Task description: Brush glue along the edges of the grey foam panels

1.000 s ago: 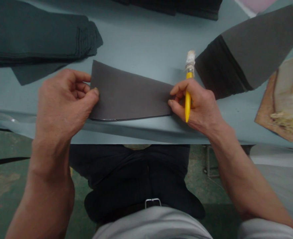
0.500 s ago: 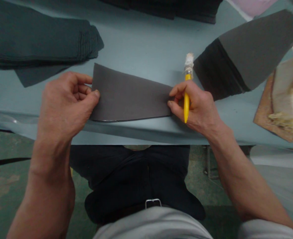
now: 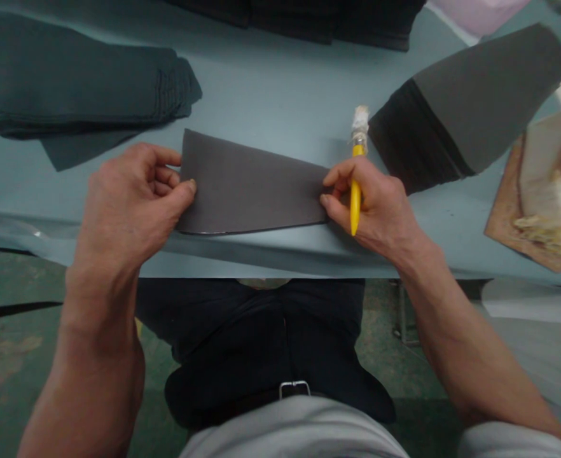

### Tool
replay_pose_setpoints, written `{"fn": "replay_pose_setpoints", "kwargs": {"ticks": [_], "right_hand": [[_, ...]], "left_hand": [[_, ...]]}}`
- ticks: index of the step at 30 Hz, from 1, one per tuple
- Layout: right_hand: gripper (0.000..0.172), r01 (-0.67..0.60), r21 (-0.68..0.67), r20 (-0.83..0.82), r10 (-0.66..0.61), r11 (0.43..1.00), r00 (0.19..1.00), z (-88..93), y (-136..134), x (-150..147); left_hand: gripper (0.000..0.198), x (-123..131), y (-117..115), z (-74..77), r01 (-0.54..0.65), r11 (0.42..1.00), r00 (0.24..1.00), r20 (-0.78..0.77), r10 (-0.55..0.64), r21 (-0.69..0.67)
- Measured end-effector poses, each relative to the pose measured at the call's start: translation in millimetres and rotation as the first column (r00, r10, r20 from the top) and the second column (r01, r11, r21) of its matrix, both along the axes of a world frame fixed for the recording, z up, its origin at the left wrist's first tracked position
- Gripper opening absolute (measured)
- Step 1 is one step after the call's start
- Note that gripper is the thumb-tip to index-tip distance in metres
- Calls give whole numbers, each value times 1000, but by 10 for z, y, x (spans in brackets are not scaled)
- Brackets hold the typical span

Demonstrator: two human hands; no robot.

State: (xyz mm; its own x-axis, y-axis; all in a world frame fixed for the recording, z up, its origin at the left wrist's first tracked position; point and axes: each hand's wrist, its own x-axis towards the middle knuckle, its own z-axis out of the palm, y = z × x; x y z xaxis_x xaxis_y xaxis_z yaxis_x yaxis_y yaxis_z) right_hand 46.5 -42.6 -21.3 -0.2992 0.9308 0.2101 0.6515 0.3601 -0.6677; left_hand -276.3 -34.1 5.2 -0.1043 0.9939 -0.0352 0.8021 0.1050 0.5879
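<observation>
A dark grey, tapered flat piece [image 3: 256, 187] lies between my hands near the table's front edge; whether it is leather or cloth I cannot tell. My left hand [image 3: 137, 197] pinches its wide left end between thumb and fingers. At the narrow right end, my right hand [image 3: 369, 197] pinches the piece with thumb and forefinger. The same hand also holds a yellow-handled brush [image 3: 355, 197], its whitish, crusted head pointing away from me. A thin glossy line runs along the piece's near edge.
On the blue-grey table [image 3: 280, 89], a stack of dark green pieces [image 3: 80, 83] lies left and a fanned stack of grey pieces [image 3: 485, 95] right. Black pieces [image 3: 299, 19] lie at the back. A brown board [image 3: 504, 210] with a glue-crusted container [image 3: 554, 172] sits far right.
The view has shifted slightly. Both hands keep their hold on the grey piece, and the brush stays in my right hand; little else differs.
</observation>
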Motion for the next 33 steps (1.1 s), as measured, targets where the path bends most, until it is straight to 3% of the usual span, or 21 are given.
{"fn": "replay_pose_setpoints", "kwargs": {"ticks": [8, 15, 24, 33], "right_hand": [[21, -1, 32, 14, 0, 999, 1000, -12, -4, -3], [21, 2, 34, 18, -3, 999, 1000, -15, -6, -1], [20, -13, 54, 1, 13, 998, 1000, -12, -28, -20], [18, -41, 71, 46, 38, 997, 998, -27, -47, -53]], "left_hand": [[48, -55, -1, 20, 34, 999, 999, -22, -34, -23], [44, -54, -37, 16, 63, 998, 995, -84, -60, 32], [58, -17, -112, -60, 48, 998, 997, -53, -46, 31], [45, -88, -179, -164, 147, 985, 977, -172, -129, 92]]}}
